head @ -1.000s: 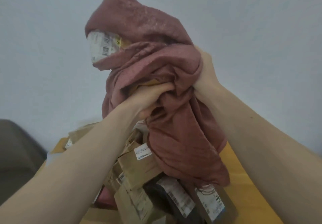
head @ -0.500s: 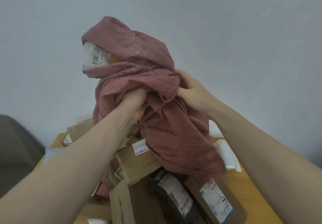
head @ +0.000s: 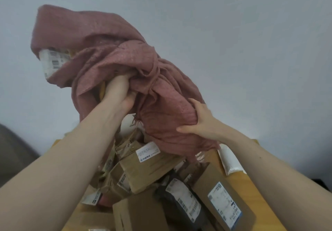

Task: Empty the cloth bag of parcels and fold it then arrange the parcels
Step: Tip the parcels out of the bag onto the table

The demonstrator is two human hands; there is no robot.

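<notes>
A dusty-pink cloth bag (head: pixel 107 47) is held up in the air above a heap of parcels. My left hand (head: pixel 120 90) grips a bunch of the cloth near its middle. My right hand (head: pixel 201 122) grips the lower right fold of the cloth. A white labelled parcel (head: pixel 52 63) pokes out of the bag's upper left side. Below, brown cardboard parcels (head: pixel 147 166) and a black mailer (head: pixel 183 200) lie piled on the wooden table (head: pixel 251 187).
A white mailer (head: pixel 230 160) lies at the table's right side. A brown box (head: pixel 224 200) with a blue-edged label leans at the right of the pile. A dark seat (head: pixel 14 151) stands at the left. A plain pale wall fills the background.
My right hand has slid from the bunched middle down to the bag's lower right fold. The bag has tilted left and spread wider. My left hand keeps its grip.
</notes>
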